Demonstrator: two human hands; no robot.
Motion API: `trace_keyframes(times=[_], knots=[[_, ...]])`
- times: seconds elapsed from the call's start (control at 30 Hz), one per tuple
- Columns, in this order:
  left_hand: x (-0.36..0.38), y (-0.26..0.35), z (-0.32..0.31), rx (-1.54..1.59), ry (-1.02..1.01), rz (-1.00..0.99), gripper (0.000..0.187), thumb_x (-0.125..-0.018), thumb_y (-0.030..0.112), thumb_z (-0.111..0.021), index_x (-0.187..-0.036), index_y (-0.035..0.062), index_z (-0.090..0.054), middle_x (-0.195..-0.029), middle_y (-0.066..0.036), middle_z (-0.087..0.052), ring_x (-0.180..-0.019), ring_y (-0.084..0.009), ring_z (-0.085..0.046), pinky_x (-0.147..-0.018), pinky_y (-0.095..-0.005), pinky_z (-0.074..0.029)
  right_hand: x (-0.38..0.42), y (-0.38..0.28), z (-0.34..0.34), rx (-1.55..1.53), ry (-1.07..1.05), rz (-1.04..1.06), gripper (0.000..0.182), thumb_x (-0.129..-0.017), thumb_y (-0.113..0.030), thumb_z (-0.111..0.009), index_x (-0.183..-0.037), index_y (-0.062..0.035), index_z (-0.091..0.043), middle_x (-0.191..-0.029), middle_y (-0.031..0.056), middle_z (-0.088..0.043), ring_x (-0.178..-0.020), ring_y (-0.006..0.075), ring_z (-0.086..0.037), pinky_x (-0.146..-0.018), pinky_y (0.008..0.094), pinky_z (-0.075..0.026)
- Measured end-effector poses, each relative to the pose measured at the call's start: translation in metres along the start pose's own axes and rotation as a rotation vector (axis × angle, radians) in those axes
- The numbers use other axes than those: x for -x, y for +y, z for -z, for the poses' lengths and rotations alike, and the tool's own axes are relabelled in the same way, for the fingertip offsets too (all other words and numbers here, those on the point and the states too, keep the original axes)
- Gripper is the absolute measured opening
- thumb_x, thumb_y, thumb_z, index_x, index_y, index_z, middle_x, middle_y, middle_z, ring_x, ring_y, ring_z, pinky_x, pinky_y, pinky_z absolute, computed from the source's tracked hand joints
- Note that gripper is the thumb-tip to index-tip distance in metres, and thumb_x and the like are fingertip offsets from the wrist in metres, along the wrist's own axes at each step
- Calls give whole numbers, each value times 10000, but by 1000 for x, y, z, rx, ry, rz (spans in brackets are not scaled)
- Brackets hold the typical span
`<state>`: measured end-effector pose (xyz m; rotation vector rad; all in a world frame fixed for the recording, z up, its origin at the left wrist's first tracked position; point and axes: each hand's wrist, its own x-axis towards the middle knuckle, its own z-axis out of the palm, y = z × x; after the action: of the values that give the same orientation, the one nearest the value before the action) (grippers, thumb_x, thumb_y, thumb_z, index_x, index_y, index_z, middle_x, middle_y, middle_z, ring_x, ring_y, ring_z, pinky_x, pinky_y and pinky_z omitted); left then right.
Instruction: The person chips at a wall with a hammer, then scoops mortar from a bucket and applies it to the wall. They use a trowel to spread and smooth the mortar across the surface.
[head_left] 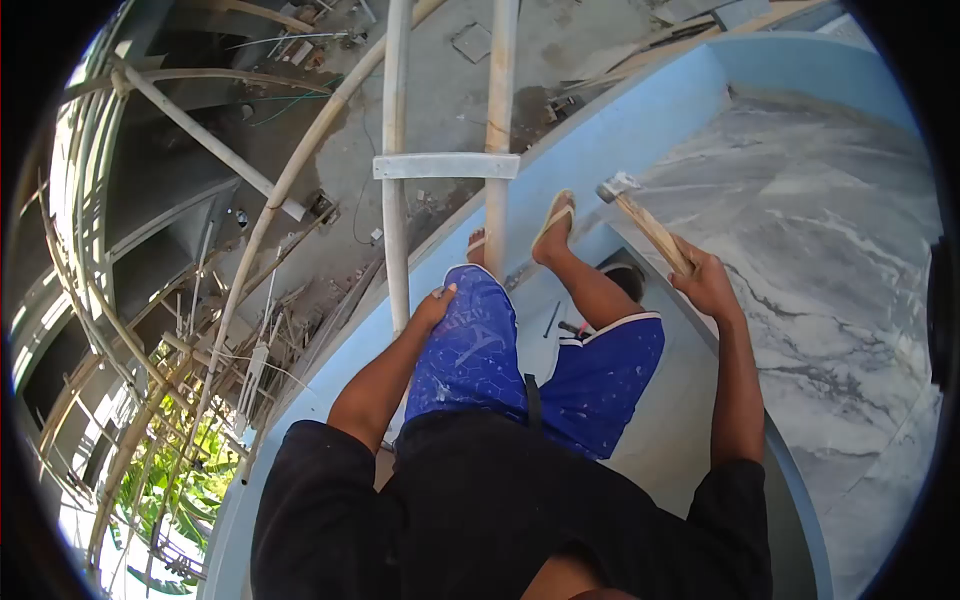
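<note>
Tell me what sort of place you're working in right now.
Likely a building site, high up: bamboo scaffolding over rubble-strewn ground, a blue ledge beside marble-look slabs, and the right hand gripping a hammer.

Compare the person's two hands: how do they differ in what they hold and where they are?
The right hand grips a hammer by its wooden handle, out over the marble floor. The left hand holds nothing and rests on the left knee. Both are bare.
</note>
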<state>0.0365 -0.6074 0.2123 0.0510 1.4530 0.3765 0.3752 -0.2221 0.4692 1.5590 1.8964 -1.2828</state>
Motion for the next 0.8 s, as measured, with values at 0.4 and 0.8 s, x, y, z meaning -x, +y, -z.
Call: trace_keyframes(times=[0.4, 0.8], knots=[[18, -78, -17, -592, 111, 54, 842, -942, 630, -437, -1427, -58, -425, -1356, -337, -511, -1302, -440, -482, -1107, -423, -364, -6, 51, -46, -35, -428, 31, 638, -644, -54, -661, -1281, -80, -642, -922, 115, -701, -826, 208, -643, -768, 303, -502], [-8, -48, -166, -964, 217, -516, 640, -901, 325, -652, -1421, 15, -441, -1448, -279, -438, -1326, -420, -445, -1097, -436, -380, 76, 341, -432, -37, -437, -571, 395, -893, -292, -565, -883, 90, -663, -796, 234, -673, -680, 342, -680, -618, 466, -537]])
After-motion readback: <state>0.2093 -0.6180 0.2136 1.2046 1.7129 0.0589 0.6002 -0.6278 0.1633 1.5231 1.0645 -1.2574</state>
